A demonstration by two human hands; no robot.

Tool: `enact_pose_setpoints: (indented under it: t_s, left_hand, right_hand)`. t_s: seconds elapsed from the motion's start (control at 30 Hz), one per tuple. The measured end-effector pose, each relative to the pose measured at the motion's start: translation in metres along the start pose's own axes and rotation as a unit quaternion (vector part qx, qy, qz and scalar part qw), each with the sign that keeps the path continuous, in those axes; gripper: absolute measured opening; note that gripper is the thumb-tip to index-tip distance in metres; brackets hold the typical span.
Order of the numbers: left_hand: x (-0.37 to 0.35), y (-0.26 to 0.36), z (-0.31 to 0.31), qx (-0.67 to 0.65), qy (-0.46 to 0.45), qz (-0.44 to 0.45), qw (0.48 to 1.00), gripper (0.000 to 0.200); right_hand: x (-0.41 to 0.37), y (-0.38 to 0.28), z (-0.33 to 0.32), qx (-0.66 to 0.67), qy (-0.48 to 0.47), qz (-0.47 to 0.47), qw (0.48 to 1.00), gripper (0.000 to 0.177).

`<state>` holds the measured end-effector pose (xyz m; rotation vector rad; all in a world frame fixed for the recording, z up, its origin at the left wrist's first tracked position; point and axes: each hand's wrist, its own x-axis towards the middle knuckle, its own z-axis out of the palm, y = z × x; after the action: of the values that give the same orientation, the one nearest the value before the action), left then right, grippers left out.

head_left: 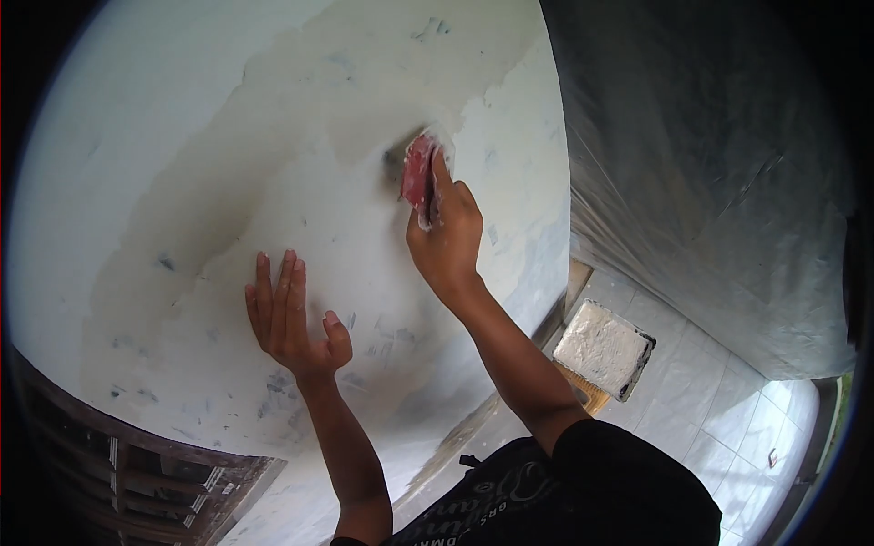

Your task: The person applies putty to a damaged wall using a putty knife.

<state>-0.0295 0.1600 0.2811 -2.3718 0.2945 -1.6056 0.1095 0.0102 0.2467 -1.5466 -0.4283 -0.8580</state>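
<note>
My right hand (444, 238) is closed around a red hand-sized block (418, 170) with white residue along its edges, resembling a sanding block. Its underside is hidden against the white wall (364, 218). Lower and to the left, my left hand (296, 320) lies on the wall with its fingers stretched out and holds nothing. The wall has a broad darker, damp-looking patch (196, 214) and scattered grey-blue marks.
Translucent plastic sheeting (701, 182) hangs at the right. Below it, a square container with a whitish top (603, 348) stands on the tiled floor (678, 382). A dark wooden frame with slats (137, 469) is at the lower left.
</note>
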Motion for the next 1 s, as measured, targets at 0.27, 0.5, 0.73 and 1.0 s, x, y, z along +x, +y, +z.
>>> enact_pose_setpoints:
  t_s: [0.27, 0.5, 0.73, 1.0]
  left_hand:
    - [-0.001, -0.001, 0.001, 0.004, -0.001, 0.002, 1.000, 0.056]
    - [-0.002, 0.000, 0.001, 0.003, 0.006, -0.006, 1.000, 0.057]
    - [-0.002, -0.001, 0.001, 0.000, 0.004, 0.000, 1.000, 0.055]
    - [0.000, 0.001, 0.001, 0.002, 0.006, -0.002, 1.000, 0.054]
  right_hand:
    - [-0.082, -0.028, -0.011, 0.034, -0.103, -0.040, 0.993, 0.081]
    - [0.001, -0.003, -0.008, -0.003, 0.009, -0.020, 1.000, 0.077]
    - [-0.049, -0.020, -0.001, 0.018, -0.082, -0.067, 0.994, 0.077]
    - [0.010, -0.013, -0.004, 0.009, 0.008, -0.026, 1.000, 0.074]
